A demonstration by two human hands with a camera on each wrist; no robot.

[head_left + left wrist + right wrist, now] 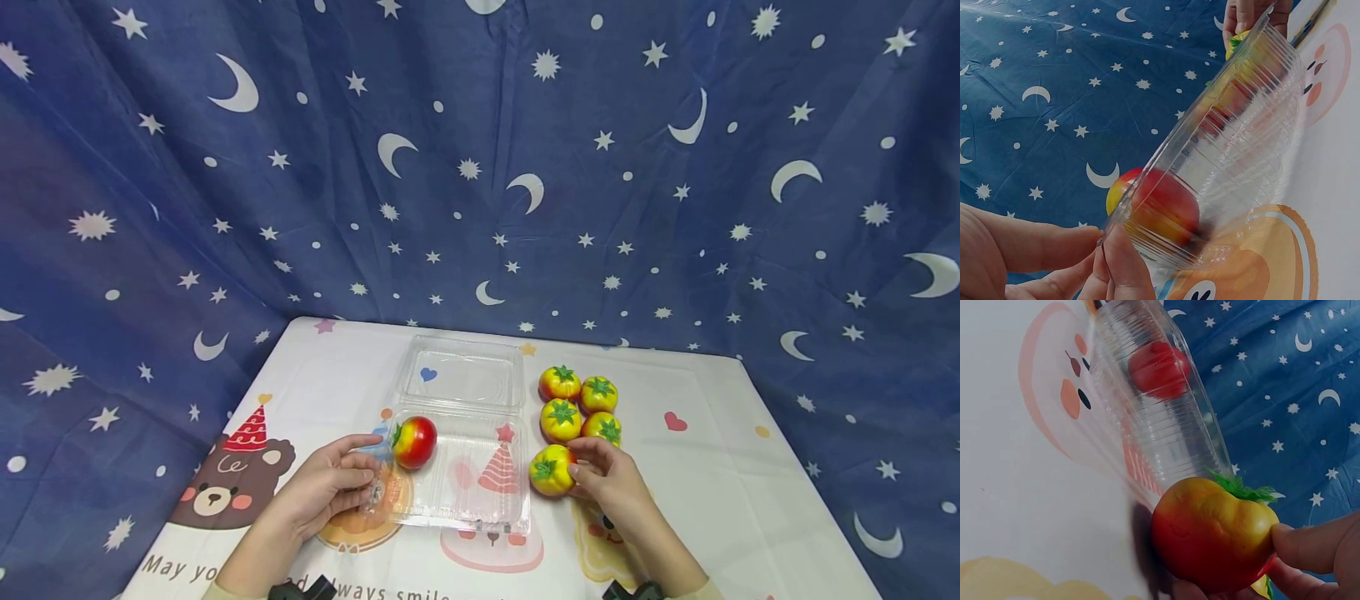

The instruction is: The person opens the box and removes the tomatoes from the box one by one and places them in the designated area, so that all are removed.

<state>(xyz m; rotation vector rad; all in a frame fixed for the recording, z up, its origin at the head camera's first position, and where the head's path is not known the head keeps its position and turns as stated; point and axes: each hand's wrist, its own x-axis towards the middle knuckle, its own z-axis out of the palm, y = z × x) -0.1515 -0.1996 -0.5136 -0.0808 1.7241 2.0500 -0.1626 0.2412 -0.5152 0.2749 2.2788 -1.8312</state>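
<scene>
A clear plastic clamshell box (465,475) lies with its lid folded back, away from the person. My left hand (333,483) pinches the box's left rim between thumb and fingers, as the left wrist view shows. One red-and-yellow toy tomato (415,442) lies inside, at the back left of the box. Just beyond the box's right side, my right hand (603,475) grips another toy tomato (552,470), yellow on top with a green leafy cap and red below (1210,540). Its thumb presses the tomato's side, with fingers beneath.
Several more toy tomatoes (561,420) stand grouped behind the right hand, to the right of the box. The open lid (461,375) lies toward the back of the table. A white printed cloth (697,500) covers the table, and a blue starry curtain (480,167) hangs behind.
</scene>
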